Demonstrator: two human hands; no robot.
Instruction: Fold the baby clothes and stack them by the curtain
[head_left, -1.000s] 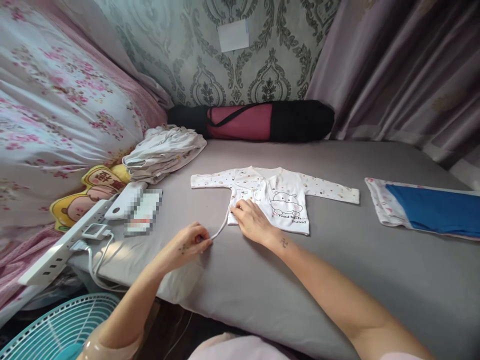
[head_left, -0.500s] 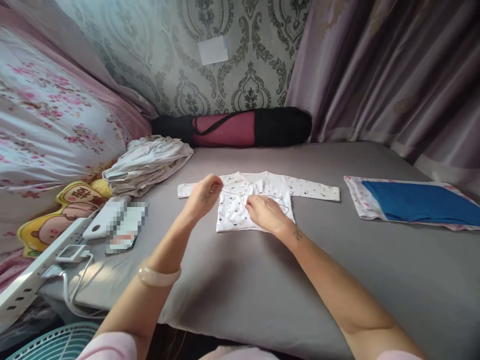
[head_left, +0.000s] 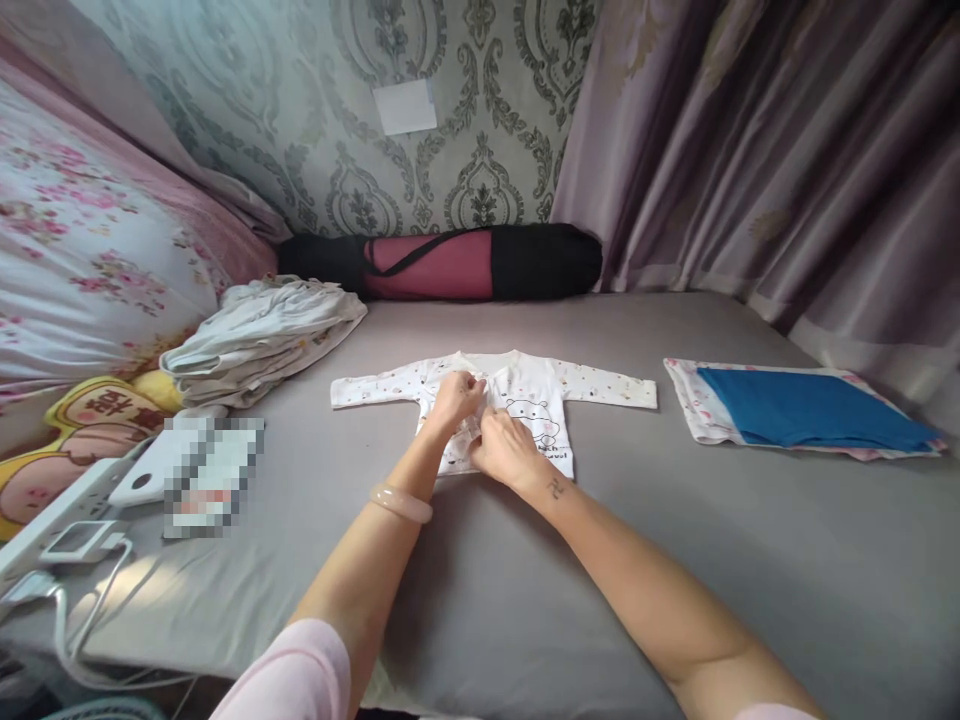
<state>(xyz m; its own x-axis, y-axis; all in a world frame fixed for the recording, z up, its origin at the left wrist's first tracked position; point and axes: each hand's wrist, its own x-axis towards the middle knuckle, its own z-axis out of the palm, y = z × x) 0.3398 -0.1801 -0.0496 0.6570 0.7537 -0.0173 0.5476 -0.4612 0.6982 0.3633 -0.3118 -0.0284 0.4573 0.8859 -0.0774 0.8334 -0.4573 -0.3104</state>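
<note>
A small white baby shirt (head_left: 540, 395) with a printed cartoon lies flat on the grey bed sheet (head_left: 525, 560), sleeves spread out to both sides. Both my hands meet over its left front. My left hand (head_left: 456, 397), a pale bangle on its wrist, pinches the fabric or tie string near the chest. My right hand (head_left: 506, 450) rests curled just below it, fingers pressed on the same spot. The tie string itself is hidden under my fingers.
A pile of folded pale clothes (head_left: 259, 335) lies at the left by a floral quilt (head_left: 82, 260). A red-and-black rolled bag (head_left: 450, 265) lines the wall. A folded blue and patterned cloth (head_left: 802, 410) sits at right. A power strip and charger (head_left: 67, 520) lie at the near left edge.
My left hand carried the tie string from the sheet up onto the shirt and now meets my right hand at the shirt's left front. The camera view shifted right.
</note>
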